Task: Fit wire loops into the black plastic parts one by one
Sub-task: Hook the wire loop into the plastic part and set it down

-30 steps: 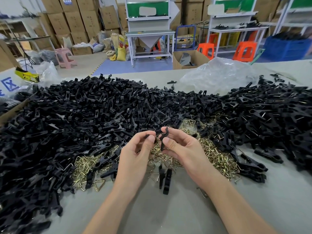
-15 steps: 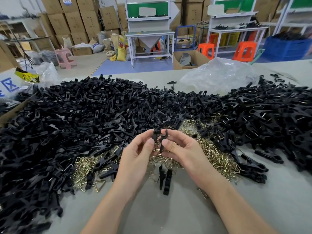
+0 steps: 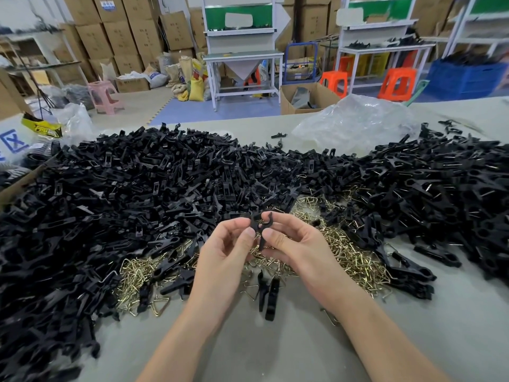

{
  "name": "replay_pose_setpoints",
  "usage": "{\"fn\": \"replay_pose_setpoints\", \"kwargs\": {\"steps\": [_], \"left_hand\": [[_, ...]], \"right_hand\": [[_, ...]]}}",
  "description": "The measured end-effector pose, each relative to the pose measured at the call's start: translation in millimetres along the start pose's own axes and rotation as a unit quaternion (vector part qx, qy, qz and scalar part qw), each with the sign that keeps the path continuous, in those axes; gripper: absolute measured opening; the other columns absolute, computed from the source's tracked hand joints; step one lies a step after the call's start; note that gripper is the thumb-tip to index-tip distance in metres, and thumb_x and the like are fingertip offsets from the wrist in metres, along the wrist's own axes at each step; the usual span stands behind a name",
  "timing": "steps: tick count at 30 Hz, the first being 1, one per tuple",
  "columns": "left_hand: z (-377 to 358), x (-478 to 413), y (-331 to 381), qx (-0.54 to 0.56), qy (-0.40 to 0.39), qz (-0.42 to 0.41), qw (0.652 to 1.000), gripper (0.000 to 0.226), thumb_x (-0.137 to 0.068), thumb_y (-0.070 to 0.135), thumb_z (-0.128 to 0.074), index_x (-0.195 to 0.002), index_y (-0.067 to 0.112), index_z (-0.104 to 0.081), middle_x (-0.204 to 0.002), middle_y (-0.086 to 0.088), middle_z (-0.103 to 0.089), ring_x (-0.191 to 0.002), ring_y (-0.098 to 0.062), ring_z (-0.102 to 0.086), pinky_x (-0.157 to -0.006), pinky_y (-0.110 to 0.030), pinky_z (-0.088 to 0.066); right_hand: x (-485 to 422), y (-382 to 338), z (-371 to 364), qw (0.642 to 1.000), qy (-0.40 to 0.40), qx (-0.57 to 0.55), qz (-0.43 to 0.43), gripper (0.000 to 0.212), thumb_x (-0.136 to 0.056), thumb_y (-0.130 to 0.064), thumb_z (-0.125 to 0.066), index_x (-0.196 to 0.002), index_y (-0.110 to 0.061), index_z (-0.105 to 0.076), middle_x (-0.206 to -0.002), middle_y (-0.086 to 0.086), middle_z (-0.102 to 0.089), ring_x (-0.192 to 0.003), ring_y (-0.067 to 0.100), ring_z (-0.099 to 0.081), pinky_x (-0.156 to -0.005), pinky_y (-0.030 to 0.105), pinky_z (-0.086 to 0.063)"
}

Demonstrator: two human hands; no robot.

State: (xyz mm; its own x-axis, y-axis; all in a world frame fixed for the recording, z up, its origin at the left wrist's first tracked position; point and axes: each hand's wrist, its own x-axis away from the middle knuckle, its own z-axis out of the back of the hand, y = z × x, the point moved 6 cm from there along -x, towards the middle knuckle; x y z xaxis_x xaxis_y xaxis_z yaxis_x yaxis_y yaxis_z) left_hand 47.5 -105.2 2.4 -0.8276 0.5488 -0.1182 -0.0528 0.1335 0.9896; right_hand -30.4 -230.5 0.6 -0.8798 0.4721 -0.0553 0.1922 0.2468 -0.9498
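**Desk:** What is shown at the centre?

**Floor:** A single black plastic part (image 3: 260,224) is pinched between thumb and forefinger of the left hand (image 3: 225,252) and of the right hand (image 3: 297,244), and is held up above the worktop (image 3: 275,354). Both hands are closed on it; neither is free.

**Desk:** Is a wire loop seen in the part?

**Floor:** That cannot be told, as the spot is covered by fingertips. The loose wire loops (image 3: 355,260) are spread in a brass-coloured heap beneath the hands and to either side of them.

**Desk:** And further out?

**Floor:** Just below the hands, two black parts (image 3: 268,293) are laid side by side on the worktop. A large heap of black parts (image 3: 110,188) is banked to the left and behind. A second heap (image 3: 440,188), in which glints of wire are seen, is piled to the right. A crumpled clear plastic bag (image 3: 355,119) is seen beyond.

**Desk:** How is the step judged best done?

**Floor:** The part is best steadied in one hand, hooked end turned up into view, while the loop is guided by the other. The loop's ends are probably to be sprung into their seats one at a time, with pressure applied squarely so that the wire is not bent. The seating should be checked before the piece is set down, and finished pieces kept apart from the unfitted heap.
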Motion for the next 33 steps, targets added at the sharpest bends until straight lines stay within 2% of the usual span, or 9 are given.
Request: {"fn": "replay_pose_setpoints", "kwargs": {"steps": [5,9,12,14,20,25,28,30,33], "left_hand": [[-1,0,0,-0.049,-0.012,-0.022,0.998,0.011,-0.097,0.023,-0.064,-0.102,0.032,-0.068,-0.09,0.01,-0.073,-0.082,-0.006,-0.067,-0.076,-0.024,-0.053],[0,1,6,-0.098,-0.012,-0.051,0.994,0.018,-0.099,0.027,-0.061,-0.097,0.043,-0.068,-0.085,0.011,-0.074,-0.075,-0.004,-0.066,-0.072,-0.017,-0.053],[1,1,7,-0.116,-0.014,-0.065,0.991,0.018,-0.099,0.029,-0.06,-0.097,0.044,-0.069,-0.08,0.001,-0.072,-0.07,-0.016,-0.064,-0.068,-0.024,-0.053],[0,2,7,-0.13,-0.016,-0.07,0.989,0.019,-0.098,0.027,-0.062,-0.097,0.045,-0.068,-0.081,0.001,-0.071,-0.07,-0.012,-0.063,-0.063,-0.025,-0.051],[-2,2,10,-0.169,-0.048,-0.083,0.981,0.035,-0.093,0.03,-0.068,-0.113,0.057,-0.059,-0.085,0.012,-0.068,-0.068,0.0,-0.058,-0.063,-0.01,-0.043],[-2,1,7,-0.171,-0.125,-0.075,0.974,0.041,-0.093,0.028,-0.068,-0.122,0.057,-0.061,-0.085,0.021,-0.059,-0.074,-0.001,-0.053,-0.066,-0.027,-0.052],[-1,2,5,-0.191,-0.128,-0.08,0.97,0.033,-0.092,0.027,-0.071,-0.114,0.051,-0.066,-0.086,0.017,-0.061,-0.074,0.0,-0.058,-0.065,-0.03,-0.059],[0,2,4,-0.19,-0.116,-0.08,0.972,0.029,-0.092,0.029,-0.071,-0.112,0.049,-0.065,-0.087,0.014,-0.065,-0.071,-0.002,-0.061,-0.063,-0.035,-0.061],[2,1,6,-0.203,-0.075,-0.096,0.971,0.024,-0.093,0.032,-0.069,-0.107,0.051,-0.061,-0.089,0.013,-0.067,-0.069,-0.006,-0.061,-0.059,-0.03,-0.06]], "right_hand": [[1,1,2,1.0,0.012,0.022,-0.002,0.026,-0.089,-0.009,-0.074,-0.109,-0.024,-0.076,-0.109,0.006,-0.076,-0.102,0.02,-0.073,-0.083,0.029,-0.06],[2,0,2,0.999,0.021,0.036,-0.003,0.029,-0.091,-0.008,-0.071,-0.117,-0.021,-0.073,-0.111,0.007,-0.075,-0.101,0.021,-0.074,-0.085,0.033,-0.061],[2,0,3,0.999,0.018,0.034,-0.003,0.033,-0.094,-0.006,-0.067,-0.124,-0.017,-0.07,-0.114,0.004,-0.076,-0.103,0.02,-0.073,-0.088,0.035,-0.061],[3,1,2,1.0,0.011,0.023,-0.006,0.034,-0.096,-0.004,-0.063,-0.127,-0.017,-0.069,-0.113,0.007,-0.076,-0.096,0.019,-0.071,-0.087,0.032,-0.06],[8,1,1,0.996,-0.043,0.072,-0.008,0.032,-0.1,-0.019,-0.059,-0.129,-0.03,-0.07,-0.118,-0.007,-0.075,-0.111,0.013,-0.07,-0.086,0.021,-0.057],[3,2,9,0.996,-0.071,0.019,-0.047,0.041,-0.085,-0.021,-0.073,-0.125,-0.03,-0.071,-0.095,0.0,-0.071,-0.093,0.016,-0.068,-0.093,0.032,-0.057],[5,2,11,0.992,-0.099,0.005,-0.073,0.05,-0.087,-0.019,-0.074,-0.135,-0.026,-0.062,-0.102,0.007,-0.07,-0.096,0.022,-0.068,-0.091,0.031,-0.057],[5,-4,11,0.995,-0.08,0.021,-0.054,0.049,-0.09,-0.026,-0.07,-0.137,-0.028,-0.058,-0.11,0.008,-0.074,-0.104,0.025,-0.072,-0.091,0.033,-0.058],[6,-21,22,0.981,0.029,0.18,0.065,0.033,-0.097,-0.036,-0.06,-0.13,-0.04,-0.059,-0.108,-0.007,-0.076,-0.093,0.015,-0.075,-0.082,0.028,-0.06]]}}
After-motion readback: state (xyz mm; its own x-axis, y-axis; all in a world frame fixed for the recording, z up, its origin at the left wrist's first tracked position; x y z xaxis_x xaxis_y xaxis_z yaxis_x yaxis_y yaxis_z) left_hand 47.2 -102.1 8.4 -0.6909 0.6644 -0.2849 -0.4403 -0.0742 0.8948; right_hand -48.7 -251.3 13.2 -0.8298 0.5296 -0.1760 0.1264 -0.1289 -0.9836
